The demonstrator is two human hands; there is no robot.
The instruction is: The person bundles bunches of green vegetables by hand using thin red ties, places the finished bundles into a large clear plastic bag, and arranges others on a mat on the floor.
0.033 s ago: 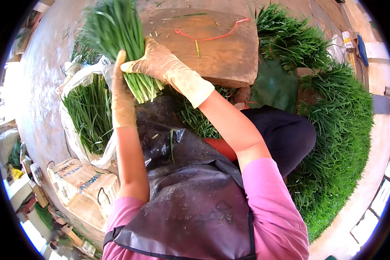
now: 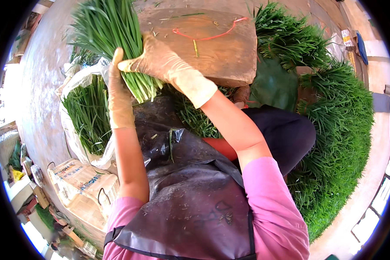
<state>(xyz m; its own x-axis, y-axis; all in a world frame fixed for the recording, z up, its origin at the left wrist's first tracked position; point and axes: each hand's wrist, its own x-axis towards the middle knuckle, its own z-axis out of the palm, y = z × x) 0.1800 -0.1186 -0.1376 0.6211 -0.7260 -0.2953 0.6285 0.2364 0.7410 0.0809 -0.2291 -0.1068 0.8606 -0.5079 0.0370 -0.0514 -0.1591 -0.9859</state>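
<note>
A thick bunch of garlic chives (image 2: 110,28) is held up between my gloved hands, leaves to the upper left and pale cut stems pointing down. My right hand (image 2: 160,60) wraps the bunch from the right, its thumb across the front; its other fingers are mostly hidden behind. Against the left side of the stems presses my left hand (image 2: 119,93), its fingers partly out of sight. Beyond my right hand, a wooden block (image 2: 221,56) bears a red tie (image 2: 201,38) laid in a curve and a few leaf scraps.
On the left stands a white plastic bag (image 2: 68,130) with loose chives (image 2: 87,115) in it, and nearer a printed sack (image 2: 80,184). Piled bunches of chives (image 2: 333,143) curve along the right side. More greens (image 2: 199,115) lie under my right forearm. A dark apron (image 2: 190,195) covers my lap.
The leafy top of the bunch has swung slightly to the left. Both hands keep their hold, having shifted only a little.
</note>
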